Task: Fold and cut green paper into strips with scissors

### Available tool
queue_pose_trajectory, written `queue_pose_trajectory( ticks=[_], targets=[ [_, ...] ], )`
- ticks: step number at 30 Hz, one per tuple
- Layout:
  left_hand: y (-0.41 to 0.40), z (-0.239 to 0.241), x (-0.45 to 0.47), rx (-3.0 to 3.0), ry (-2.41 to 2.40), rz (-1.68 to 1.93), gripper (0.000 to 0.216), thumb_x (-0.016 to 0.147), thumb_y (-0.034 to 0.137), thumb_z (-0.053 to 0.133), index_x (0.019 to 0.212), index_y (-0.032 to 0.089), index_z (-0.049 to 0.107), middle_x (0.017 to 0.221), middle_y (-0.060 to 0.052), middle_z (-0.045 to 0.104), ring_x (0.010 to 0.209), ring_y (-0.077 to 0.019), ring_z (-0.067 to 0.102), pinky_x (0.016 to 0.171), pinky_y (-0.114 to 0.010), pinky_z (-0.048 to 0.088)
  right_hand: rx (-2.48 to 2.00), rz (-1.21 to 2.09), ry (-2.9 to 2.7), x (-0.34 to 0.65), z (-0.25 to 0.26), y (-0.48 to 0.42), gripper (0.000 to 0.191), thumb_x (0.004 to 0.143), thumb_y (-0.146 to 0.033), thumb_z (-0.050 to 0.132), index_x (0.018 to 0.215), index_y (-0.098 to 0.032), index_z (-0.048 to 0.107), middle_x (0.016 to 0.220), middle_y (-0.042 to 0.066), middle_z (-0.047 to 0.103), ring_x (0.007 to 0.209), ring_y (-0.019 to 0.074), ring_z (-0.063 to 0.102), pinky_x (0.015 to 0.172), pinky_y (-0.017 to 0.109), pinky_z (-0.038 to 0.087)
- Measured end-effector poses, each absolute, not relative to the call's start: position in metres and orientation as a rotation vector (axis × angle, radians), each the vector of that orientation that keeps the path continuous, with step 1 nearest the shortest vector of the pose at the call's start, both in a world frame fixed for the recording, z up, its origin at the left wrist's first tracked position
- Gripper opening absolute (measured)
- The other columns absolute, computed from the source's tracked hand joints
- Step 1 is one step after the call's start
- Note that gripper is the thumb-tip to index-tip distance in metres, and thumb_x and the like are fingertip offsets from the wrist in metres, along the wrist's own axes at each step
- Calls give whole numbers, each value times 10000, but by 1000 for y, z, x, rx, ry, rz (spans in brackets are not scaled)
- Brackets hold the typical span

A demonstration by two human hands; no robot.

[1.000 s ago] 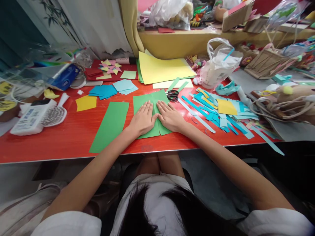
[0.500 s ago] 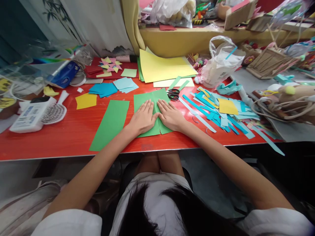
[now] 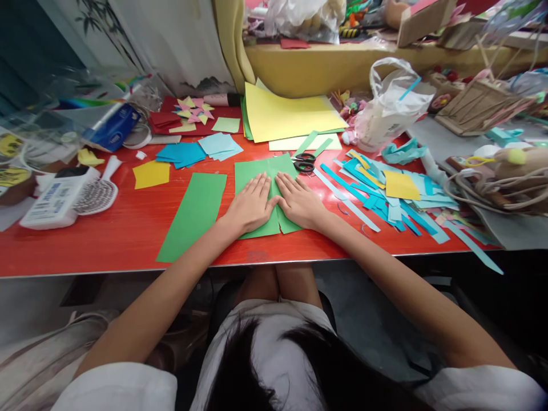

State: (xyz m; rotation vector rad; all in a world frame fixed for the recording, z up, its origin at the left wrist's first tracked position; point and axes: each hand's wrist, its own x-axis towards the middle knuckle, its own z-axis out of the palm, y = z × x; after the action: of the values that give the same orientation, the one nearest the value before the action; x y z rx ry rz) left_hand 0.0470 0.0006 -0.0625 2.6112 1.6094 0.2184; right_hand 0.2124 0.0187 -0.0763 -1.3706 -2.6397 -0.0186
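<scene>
**Two flat hands pressing a green sheet on a red table**

A long red table is stretching across the view, carrying craft paper from end to end. At its far edge a stack of large yellow sheets is lying, and to the right a heap of blue paper strips is spreading out. A long green strip is lying at a slant near the front edge. Just right of it, apart from it, the folded green paper is sitting in front of the person. The left hand and right hand are both lying open on it, palms down, fingers straight, thumbs meeting at its middle fold, gripping nothing. Black scissors are resting at the paper's far right corner, just beyond the right fingertips.
</scene>
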Motion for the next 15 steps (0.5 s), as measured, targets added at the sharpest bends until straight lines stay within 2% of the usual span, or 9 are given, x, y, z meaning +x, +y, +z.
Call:
queue_pose_trajectory(
  ticks=[15],
  targets=[
    [-3,-59,45,2625,1589,194,668,936,465,120,1428,21,206,1516,-133,170,1406,-210,130,1160,-362,118,-1367,-24,-2663,213,-72,14,585,950,-341,170,1423,-7,255,1490,126,228,1383,221,184,1130,393,153]
  ],
)
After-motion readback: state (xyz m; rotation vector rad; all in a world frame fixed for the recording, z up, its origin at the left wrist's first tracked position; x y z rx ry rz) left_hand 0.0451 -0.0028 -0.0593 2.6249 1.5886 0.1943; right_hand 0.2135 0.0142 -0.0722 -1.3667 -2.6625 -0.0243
